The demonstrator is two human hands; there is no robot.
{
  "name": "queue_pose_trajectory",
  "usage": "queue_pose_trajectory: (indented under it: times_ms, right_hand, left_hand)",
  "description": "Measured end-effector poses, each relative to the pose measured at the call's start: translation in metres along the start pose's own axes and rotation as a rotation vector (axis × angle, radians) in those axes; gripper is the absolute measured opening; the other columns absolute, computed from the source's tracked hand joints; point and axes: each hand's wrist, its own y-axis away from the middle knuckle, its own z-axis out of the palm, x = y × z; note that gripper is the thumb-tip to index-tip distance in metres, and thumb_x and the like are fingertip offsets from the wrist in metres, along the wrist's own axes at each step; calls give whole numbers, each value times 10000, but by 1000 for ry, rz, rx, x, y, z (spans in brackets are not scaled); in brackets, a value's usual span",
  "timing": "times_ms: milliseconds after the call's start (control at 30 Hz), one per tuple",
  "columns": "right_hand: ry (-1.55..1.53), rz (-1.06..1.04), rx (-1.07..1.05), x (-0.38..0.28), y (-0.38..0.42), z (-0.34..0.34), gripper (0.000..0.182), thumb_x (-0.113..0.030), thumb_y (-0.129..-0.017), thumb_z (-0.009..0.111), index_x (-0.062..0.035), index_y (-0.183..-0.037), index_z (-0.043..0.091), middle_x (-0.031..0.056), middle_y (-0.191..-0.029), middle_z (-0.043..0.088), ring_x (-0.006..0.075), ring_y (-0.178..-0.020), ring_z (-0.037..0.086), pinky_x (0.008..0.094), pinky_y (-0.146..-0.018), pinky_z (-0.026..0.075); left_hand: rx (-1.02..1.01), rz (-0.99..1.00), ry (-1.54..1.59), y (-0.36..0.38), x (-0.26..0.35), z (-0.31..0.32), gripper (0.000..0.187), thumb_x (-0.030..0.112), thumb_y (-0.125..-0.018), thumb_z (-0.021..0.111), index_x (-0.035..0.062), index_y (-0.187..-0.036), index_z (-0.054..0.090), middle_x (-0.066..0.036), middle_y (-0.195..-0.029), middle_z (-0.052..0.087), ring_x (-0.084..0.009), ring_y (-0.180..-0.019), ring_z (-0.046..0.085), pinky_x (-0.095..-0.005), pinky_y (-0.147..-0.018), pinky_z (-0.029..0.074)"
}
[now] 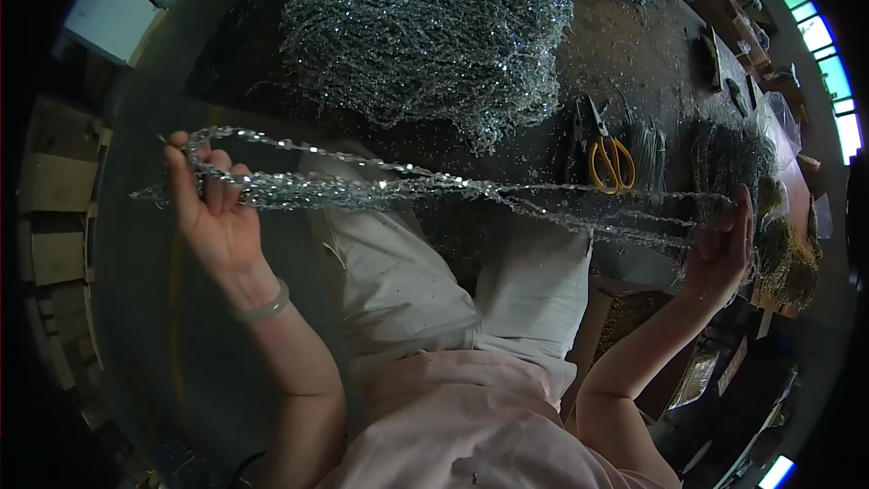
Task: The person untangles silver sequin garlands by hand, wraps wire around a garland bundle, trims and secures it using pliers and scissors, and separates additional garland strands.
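Note:
A bundle of silvery, glittering tinsel strands stretches across in front of my lap. Its left end loops around the fingers of my left hand, which are curled closed on it. At the other end, my right hand has its fingers bent around the thinner strands. Between the hands the strands are drawn fairly straight, thick at the left and thinner at the right. A large pile of similar glittering strands lies on the dark worktable beyond the bundle.
Yellow-handled scissors lie on the worktable, with a bunch of thin wires beside them. Darker strands and a gold bunch are at the right. Cardboard boxes stand at the left.

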Motion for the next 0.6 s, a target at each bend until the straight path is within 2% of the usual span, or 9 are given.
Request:
queue_pose_trajectory:
  times_ms: [67,167,200,267,300,367,433,500,600]
  right_hand:
    - [-60,-30,167,-5,-9,-22,323,-138,-916,359,18,-1194,412,14,-681,490,29,-427,222,172,-366,199]
    - [-60,-47,255,5,-20,-60,340,-131,-912,366,16,-1219,387,19,-691,501,42,-433,224,177,-391,218]
    - [-60,-49,254,11,-23,-73,340,-131,-912,366,16,-1219,387,19,-691,501,42,-433,224,177,-391,218]
    - [-139,-43,430,18,-27,-89,350,-120,-907,373,16,-1230,374,22,-701,506,51,-442,236,182,-412,236]
    - [-140,-45,427,16,-27,-90,350,-120,-907,373,16,-1230,374,22,-701,506,51,-442,236,182,-412,236]
    - [-171,2,258,14,-23,-92,349,-121,-906,374,13,-1228,379,22,-698,502,52,-450,235,184,-419,238]
    - [-111,12,243,12,-20,-67,350,-123,-905,378,8,-1229,380,20,-692,496,52,-454,233,185,-422,240]
    - [-50,20,229,9,-23,-58,351,-124,-904,381,4,-1231,382,18,-685,489,53,-458,232,186,-426,242]
    - [-113,-25,237,5,-32,-65,334,-130,-902,390,2,-1208,406,9,-659,460,56,-459,230,190,-426,237]
  left_hand:
    - [-42,-15,28,-8,13,-10,186,208,-878,477,53,-972,520,-7,-757,482,-28,-443,226,-165,-403,200]
    - [-6,-21,99,-17,23,-37,167,187,-876,480,53,-963,530,-12,-763,494,-30,-447,230,-161,-395,204]
    - [53,12,133,-18,25,-46,160,180,-875,481,53,-956,535,-15,-764,497,-30,-448,234,-158,-394,208]
    - [111,46,170,-19,29,-55,152,172,-874,483,53,-949,539,-17,-766,499,-29,-449,238,-156,-394,213]
    - [123,39,200,-19,30,-55,153,172,-872,487,51,-949,540,-18,-768,499,-31,-453,243,-154,-396,219]
    - [137,33,227,-14,32,-56,154,172,-870,491,50,-948,542,-20,-771,498,-33,-456,249,-152,-399,226]
    - [44,26,170,-10,28,-44,162,177,-869,494,47,-950,543,-23,-780,498,-38,-466,263,-151,-405,239]
    - [42,42,141,-11,30,-42,161,178,-868,496,46,-945,546,-22,-783,497,-39,-469,265,-152,-408,243]
    - [51,55,160,-15,37,-53,159,175,-866,499,44,-938,552,-20,-784,499,-42,-473,264,-154,-413,249]
